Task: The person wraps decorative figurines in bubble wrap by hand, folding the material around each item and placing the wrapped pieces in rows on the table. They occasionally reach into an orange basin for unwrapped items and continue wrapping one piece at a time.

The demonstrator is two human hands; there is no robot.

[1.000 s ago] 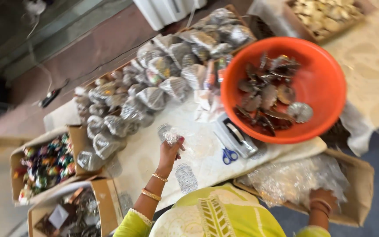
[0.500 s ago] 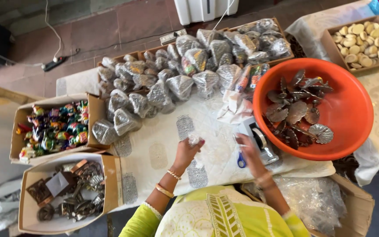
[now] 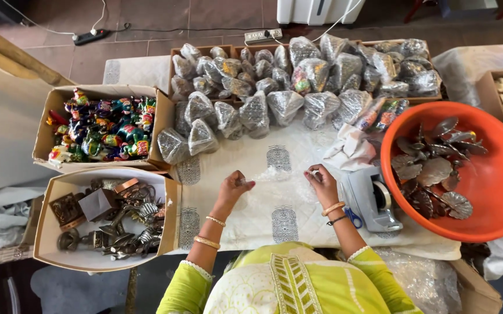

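Both hands pinch a clear plastic bag over the table.

Head view: the left hand (image 3: 235, 187) has its fingers (image 3: 245, 184) curled together on one edge of the clear plastic bag (image 3: 276, 174); the right hand (image 3: 321, 185) pinches the other edge, fingers closed. The bag stretches between them, above the white printed tablecloth (image 3: 280, 203). A tape dispenser (image 3: 373, 200) sits just beside the right hand, blue scissors (image 3: 353, 217) near its wrist.

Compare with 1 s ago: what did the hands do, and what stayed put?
The right hand left the carton of clear bags at the person's right and came up onto the white cloth. It now pinches one edge of a clear plastic bag, with the left hand at the other edge. The orange tub, tape dispenser and wrapped packets kept their places.
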